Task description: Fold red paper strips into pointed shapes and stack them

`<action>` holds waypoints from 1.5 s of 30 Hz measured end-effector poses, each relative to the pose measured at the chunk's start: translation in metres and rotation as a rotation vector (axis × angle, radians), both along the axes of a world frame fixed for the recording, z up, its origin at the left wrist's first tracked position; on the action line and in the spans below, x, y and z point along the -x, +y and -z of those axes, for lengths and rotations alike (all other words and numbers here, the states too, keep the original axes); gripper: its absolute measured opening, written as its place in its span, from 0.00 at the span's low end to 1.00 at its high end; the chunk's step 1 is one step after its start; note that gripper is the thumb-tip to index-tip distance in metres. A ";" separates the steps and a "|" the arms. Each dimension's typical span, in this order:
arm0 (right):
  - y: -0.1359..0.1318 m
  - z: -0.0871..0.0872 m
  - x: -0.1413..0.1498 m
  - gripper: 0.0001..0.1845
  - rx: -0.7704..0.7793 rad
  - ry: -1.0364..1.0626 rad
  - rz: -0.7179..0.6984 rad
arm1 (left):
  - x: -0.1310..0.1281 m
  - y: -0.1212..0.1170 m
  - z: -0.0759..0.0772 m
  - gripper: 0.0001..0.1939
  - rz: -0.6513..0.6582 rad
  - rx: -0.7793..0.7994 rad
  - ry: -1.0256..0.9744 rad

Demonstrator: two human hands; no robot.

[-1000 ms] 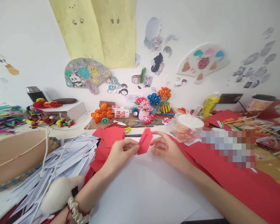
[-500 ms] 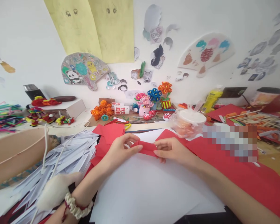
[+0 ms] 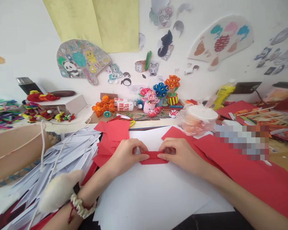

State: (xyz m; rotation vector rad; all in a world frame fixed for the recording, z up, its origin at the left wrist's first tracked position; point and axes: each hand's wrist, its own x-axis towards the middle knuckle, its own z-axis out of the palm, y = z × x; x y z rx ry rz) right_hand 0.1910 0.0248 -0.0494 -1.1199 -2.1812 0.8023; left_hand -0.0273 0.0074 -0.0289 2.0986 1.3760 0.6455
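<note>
Between my hands, a small folded strip of red paper lies level just over the white paper sheet. My left hand pinches its left end between thumb and fingers. At the right end, my right hand holds it with the same kind of pinch. A crease line runs along the strip, and its upper edge is partly behind my fingertips. Left of my left hand sit stacked red paper pieces. Larger red sheets spread out past my right hand.
Folded white paper strips heap at the left beside a beige bin and a white cable. Behind are orange flowers, a white bottle, a lidded cup in plastic and a yellow bottle.
The red paper strip has come down slightly and now lies straighter. Both hands have moved lower, with the fingertips along its upper edge. The camera view has tilted downward.
</note>
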 end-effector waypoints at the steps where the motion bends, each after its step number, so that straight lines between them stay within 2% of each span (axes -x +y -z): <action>1: 0.000 0.001 0.000 0.07 -0.005 0.003 0.000 | 0.001 0.000 -0.001 0.06 0.005 -0.001 0.010; 5: 0.001 0.001 -0.002 0.03 0.009 0.012 -0.001 | 0.002 0.001 -0.002 0.03 0.017 -0.018 0.050; 12: 0.003 -0.003 -0.006 0.06 -0.036 0.013 -0.076 | 0.001 -0.003 0.000 0.07 0.110 -0.143 0.099; 19: 0.001 -0.003 -0.010 0.13 -0.255 -0.040 -0.193 | 0.004 -0.004 0.003 0.12 0.281 -0.366 0.247; 23: 0.001 -0.001 -0.012 0.13 -0.327 -0.105 -0.222 | 0.004 -0.006 0.001 0.12 0.281 -0.364 0.275; 28: -0.002 0.001 -0.012 0.14 -0.387 -0.145 -0.229 | -0.001 -0.010 0.000 0.08 0.188 -0.334 0.299; 32: -0.005 -0.004 -0.013 0.12 -0.328 -0.158 -0.198 | -0.005 -0.012 0.003 0.07 0.242 -0.371 0.345; 36: -0.007 -0.005 -0.013 0.08 -0.299 -0.178 -0.183 | -0.006 -0.013 0.005 0.10 0.279 -0.481 0.391; 41: -0.010 0.001 -0.011 0.11 -0.505 -0.207 -0.246 | -0.005 -0.014 0.008 0.12 0.305 -0.575 0.469; 45: -0.012 0.006 -0.010 0.12 -0.672 -0.268 -0.248 | -0.005 -0.015 0.009 0.12 0.331 -0.591 0.500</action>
